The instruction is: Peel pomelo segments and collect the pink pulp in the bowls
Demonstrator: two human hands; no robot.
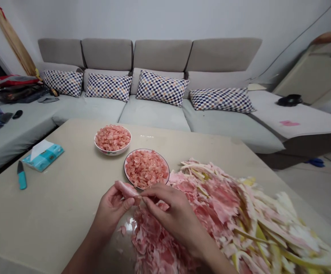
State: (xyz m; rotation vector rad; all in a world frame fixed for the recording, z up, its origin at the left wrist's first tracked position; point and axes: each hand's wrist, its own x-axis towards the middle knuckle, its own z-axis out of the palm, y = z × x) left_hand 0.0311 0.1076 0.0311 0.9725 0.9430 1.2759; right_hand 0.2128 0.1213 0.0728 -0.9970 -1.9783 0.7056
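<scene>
My left hand [114, 203] is closed around a pink pomelo segment [127, 189], with the thumb along its near side. My right hand [171, 207] pinches at the segment's right end with thumb and forefinger; whether a strip of skin is between them is too small to tell. Just beyond the hands is a dark-rimmed plate [146, 169] heaped with peeled pomelo pulp. Farther back stands a white bowl [113, 153], also filled with pulp. Pink membrane scraps [154, 243] lie beneath and around my right hand, running into a large heap of pomelo peel [268, 228] on the right.
On the table [68, 205], a turquoise-handled knife [22, 179] lies at far left beside a blue tissue pack [44, 155]. A sofa [154, 114] with checkered cushions [162, 87] stands behind the table. Clothes and bags are piled at its left end.
</scene>
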